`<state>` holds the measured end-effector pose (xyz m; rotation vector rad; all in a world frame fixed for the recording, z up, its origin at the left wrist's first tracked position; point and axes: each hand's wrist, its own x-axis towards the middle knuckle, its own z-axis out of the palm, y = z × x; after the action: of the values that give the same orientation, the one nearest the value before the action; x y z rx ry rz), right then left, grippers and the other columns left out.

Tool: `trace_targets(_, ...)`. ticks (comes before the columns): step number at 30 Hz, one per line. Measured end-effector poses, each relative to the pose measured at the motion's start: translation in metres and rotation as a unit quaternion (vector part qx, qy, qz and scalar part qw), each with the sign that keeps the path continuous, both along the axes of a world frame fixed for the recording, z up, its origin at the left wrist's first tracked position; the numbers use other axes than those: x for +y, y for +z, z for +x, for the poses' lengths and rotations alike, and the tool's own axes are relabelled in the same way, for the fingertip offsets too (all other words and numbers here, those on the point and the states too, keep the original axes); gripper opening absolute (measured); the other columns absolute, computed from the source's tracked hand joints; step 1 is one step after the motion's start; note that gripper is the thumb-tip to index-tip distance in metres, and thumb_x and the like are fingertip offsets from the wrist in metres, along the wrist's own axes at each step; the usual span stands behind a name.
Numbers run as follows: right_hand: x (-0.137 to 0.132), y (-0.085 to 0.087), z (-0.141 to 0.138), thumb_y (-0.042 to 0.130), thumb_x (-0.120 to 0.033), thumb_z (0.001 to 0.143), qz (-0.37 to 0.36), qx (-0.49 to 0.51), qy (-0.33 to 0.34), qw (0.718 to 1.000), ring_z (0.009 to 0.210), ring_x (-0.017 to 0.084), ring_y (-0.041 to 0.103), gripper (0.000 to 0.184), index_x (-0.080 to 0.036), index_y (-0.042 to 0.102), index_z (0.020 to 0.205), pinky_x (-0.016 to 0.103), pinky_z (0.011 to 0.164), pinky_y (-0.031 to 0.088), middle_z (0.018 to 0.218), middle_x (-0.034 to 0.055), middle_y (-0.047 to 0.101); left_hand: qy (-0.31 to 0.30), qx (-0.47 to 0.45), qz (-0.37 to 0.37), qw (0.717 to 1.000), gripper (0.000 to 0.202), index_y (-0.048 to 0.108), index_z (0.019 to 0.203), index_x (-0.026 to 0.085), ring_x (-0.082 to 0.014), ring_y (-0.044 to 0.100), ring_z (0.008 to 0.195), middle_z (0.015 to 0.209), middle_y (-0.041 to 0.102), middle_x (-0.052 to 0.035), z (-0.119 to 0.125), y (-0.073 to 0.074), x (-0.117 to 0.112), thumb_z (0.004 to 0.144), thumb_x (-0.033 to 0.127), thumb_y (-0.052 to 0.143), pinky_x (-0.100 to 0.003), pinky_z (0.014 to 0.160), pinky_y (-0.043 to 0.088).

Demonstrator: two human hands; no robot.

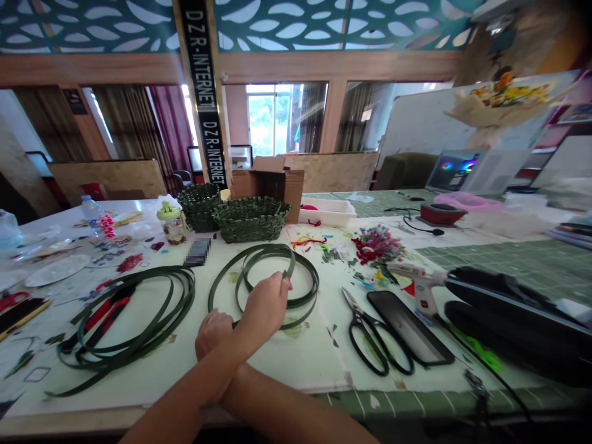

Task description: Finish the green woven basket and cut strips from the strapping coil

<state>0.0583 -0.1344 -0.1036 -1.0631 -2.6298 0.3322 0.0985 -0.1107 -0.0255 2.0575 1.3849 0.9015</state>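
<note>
My forearms are crossed, the left lying over the right. My left hand (267, 302), reaching to the right side, is closed with thumb and fingers pinching a flat dark green strip (263, 248). The strip is looped into a loose coil above and beyond both hands. My right hand (213, 332), on the left side, is curled shut at the coil's lower left edge, where the strip runs into it; its fingertips are partly hidden. Left of the hands lies a second coil of green strip (178, 308), with red-and-black handled pliers (108, 314) lying inside it.
Black-handled scissors (370, 333), a phone (409, 327) and a glue gun (423, 287) lie at right, beside a black bag (509, 314). Two woven green baskets (252, 219) and a cardboard box (293, 191) stand behind. A bundle of coloured pipe cleaners (377, 243) lies at centre right.
</note>
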Motion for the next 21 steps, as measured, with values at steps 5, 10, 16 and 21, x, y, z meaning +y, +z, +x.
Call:
trace_targets(5, -0.043, -0.002, 0.058, 0.050, -0.021, 0.085, 0.176, -0.011, 0.152, 0.972, 0.116, 0.024, 0.050, 0.026, -0.017, 0.060, 0.108, 0.041, 0.101, 0.038, 0.117, 0.0111, 0.062, -0.044, -0.185, -0.062, 0.980, 0.033, 0.053, 0.079, 0.017, -0.0100, 0.035, 0.048, 0.053, 0.038, 0.0051, -0.053, -0.003, -0.004, 0.088, 0.045, 0.038, -0.023, 0.048, 0.027)
trace_targets(10, -0.055, -0.016, 0.212, 0.039, -0.024, 0.089, 0.203, 0.093, -0.312, 0.924, 0.094, 0.025, 0.061, 0.028, -0.012, 0.060, 0.104, 0.038, 0.082, 0.050, 0.101, 0.0162, 0.065, -0.067, -0.283, -0.147, 0.945, 0.034, 0.056, 0.084, 0.015, -0.0064, 0.030, 0.045, 0.054, 0.044, 0.0045, -0.092, -0.023, -0.010, 0.084, 0.048, 0.048, -0.021, 0.044, 0.020)
trace_targets(16, -0.049, -0.036, 0.319, 0.042, -0.048, 0.082, 0.153, -0.006, -0.485, 0.861, 0.085, 0.033, 0.063, 0.051, -0.006, 0.062, 0.101, 0.043, 0.076, 0.049, 0.093, 0.0196, 0.065, -0.058, -0.317, -0.141, 0.936, 0.035, 0.059, 0.083, 0.013, -0.0064, 0.032, 0.045, 0.054, 0.051, 0.0012, -0.092, -0.035, -0.017, 0.082, 0.047, 0.051, -0.021, 0.043, 0.019)
trace_targets(21, -0.034, -0.028, 0.305, 0.045, -0.048, 0.079, 0.065, -0.071, -0.501, 0.860, 0.079, 0.032, 0.065, 0.045, -0.010, 0.067, 0.092, 0.039, 0.067, 0.048, 0.085, 0.0177, 0.067, -0.079, -0.292, -0.148, 0.942, 0.035, 0.060, 0.087, 0.012, -0.0067, 0.030, 0.045, 0.056, 0.054, -0.0005, -0.088, -0.028, -0.020, 0.084, 0.046, 0.050, -0.022, 0.044, 0.021)
